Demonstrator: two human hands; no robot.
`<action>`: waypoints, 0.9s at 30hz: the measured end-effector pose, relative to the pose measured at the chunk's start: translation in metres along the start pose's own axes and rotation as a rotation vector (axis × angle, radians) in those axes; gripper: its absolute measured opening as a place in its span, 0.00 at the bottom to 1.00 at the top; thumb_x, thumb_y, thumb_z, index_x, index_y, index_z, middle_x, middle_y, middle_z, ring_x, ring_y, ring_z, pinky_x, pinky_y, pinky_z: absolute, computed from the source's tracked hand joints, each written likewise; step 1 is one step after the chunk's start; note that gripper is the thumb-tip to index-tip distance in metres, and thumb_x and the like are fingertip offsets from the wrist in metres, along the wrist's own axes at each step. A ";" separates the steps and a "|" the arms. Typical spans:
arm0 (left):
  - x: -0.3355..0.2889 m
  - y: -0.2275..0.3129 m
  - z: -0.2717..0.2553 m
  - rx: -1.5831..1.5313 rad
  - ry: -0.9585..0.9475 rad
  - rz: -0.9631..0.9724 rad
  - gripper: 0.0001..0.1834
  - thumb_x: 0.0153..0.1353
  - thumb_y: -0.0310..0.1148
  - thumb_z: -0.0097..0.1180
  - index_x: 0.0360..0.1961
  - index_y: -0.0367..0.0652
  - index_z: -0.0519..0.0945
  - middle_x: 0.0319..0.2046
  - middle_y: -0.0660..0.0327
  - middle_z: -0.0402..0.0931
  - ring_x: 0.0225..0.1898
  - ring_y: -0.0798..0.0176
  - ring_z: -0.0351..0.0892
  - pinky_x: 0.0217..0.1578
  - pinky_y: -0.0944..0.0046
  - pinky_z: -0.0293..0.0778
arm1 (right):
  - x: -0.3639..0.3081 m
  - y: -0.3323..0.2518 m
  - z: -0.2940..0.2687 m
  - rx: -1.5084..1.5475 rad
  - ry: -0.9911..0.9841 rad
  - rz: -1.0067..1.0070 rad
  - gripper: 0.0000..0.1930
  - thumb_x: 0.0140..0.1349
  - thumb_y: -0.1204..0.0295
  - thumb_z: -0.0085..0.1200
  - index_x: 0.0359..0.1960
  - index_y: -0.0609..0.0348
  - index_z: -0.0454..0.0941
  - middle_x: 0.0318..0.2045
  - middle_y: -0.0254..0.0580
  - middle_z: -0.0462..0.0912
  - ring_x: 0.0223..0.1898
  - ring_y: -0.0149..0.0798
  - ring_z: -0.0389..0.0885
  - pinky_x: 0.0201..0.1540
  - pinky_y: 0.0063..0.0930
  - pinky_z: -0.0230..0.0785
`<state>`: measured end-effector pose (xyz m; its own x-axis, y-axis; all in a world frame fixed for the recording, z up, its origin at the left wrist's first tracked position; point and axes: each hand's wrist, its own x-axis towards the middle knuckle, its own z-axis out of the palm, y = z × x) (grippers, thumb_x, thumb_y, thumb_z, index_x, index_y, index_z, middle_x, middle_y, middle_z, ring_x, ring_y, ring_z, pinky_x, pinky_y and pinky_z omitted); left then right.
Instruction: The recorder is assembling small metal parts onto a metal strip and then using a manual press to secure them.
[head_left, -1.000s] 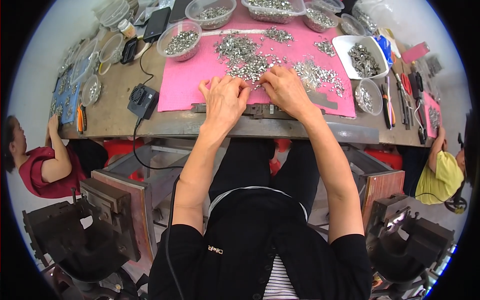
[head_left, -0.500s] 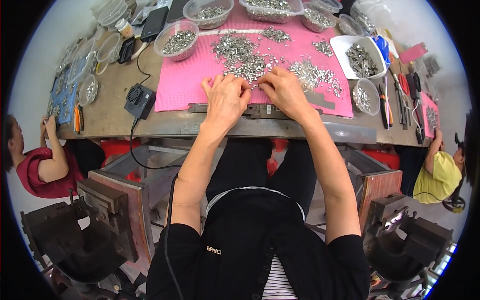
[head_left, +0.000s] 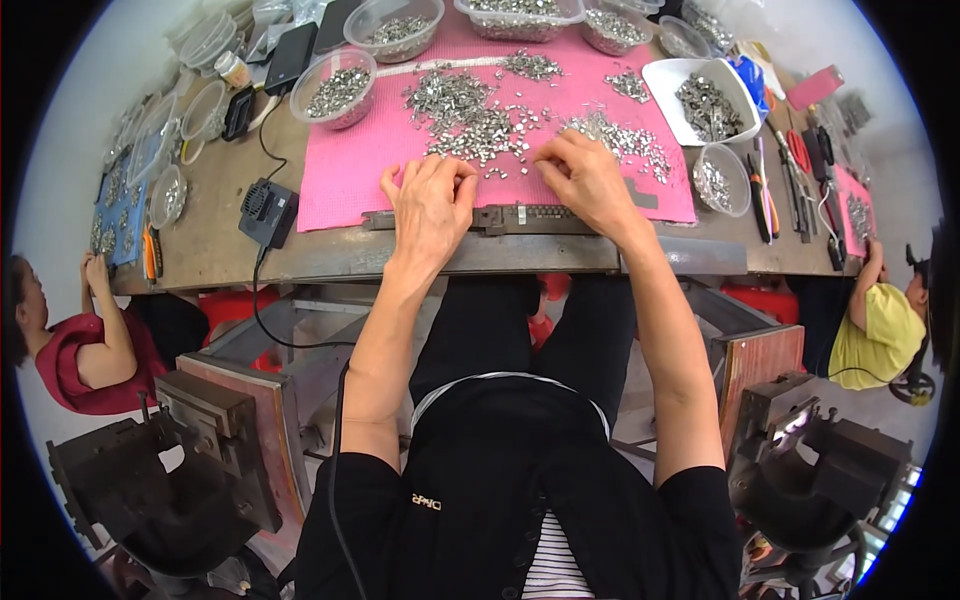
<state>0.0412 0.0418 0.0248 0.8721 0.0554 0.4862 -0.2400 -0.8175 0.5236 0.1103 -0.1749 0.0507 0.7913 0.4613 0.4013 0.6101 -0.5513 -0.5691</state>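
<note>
While both hands work the pink mat (head_left: pixel 350 165), left hand (head_left: pixel 432 205) curls at the metal rail's (head_left: pixel 520 217) 9 o'clock end; right hand (head_left: pixel 585 180) pinches, probably small metal parts (head_left: pixel 470 120); left grip unclear.

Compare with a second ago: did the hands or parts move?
Barely. The left hand and right hand stay side by side at the near edge of the pink mat, over the dark metal strip, fingertips at the small metal parts. Any finger movement is too slight to tell. Bowls, piles and the neighbours stayed put.
</note>
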 end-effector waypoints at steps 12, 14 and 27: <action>0.005 0.000 -0.007 0.030 -0.138 -0.012 0.03 0.59 0.33 0.65 0.34 0.49 0.87 0.31 0.66 0.80 0.41 0.60 0.76 0.57 0.50 0.57 | 0.026 -0.009 0.037 -0.211 -0.136 -0.194 0.05 0.59 0.72 0.58 0.31 0.59 0.84 0.30 0.47 0.82 0.35 0.54 0.82 0.43 0.47 0.70; 0.005 0.000 -0.006 0.035 -0.133 -0.012 0.03 0.59 0.33 0.65 0.34 0.49 0.87 0.31 0.66 0.80 0.41 0.60 0.76 0.57 0.50 0.57 | 0.030 -0.014 0.039 -0.246 -0.181 -0.166 0.05 0.58 0.72 0.57 0.30 0.59 0.83 0.30 0.48 0.82 0.35 0.54 0.82 0.44 0.47 0.69; 0.006 0.000 -0.007 0.024 -0.139 -0.033 0.02 0.58 0.33 0.64 0.31 0.48 0.86 0.31 0.64 0.79 0.41 0.57 0.76 0.58 0.42 0.56 | -0.019 0.011 -0.020 -0.195 -0.135 -0.050 0.04 0.60 0.76 0.61 0.31 0.66 0.80 0.32 0.48 0.81 0.31 0.46 0.83 0.35 0.36 0.73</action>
<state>0.0439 0.0456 0.0329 0.9304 0.0040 0.3665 -0.2013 -0.8300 0.5201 0.1024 -0.2035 0.0508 0.7552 0.5728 0.3188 0.6552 -0.6433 -0.3961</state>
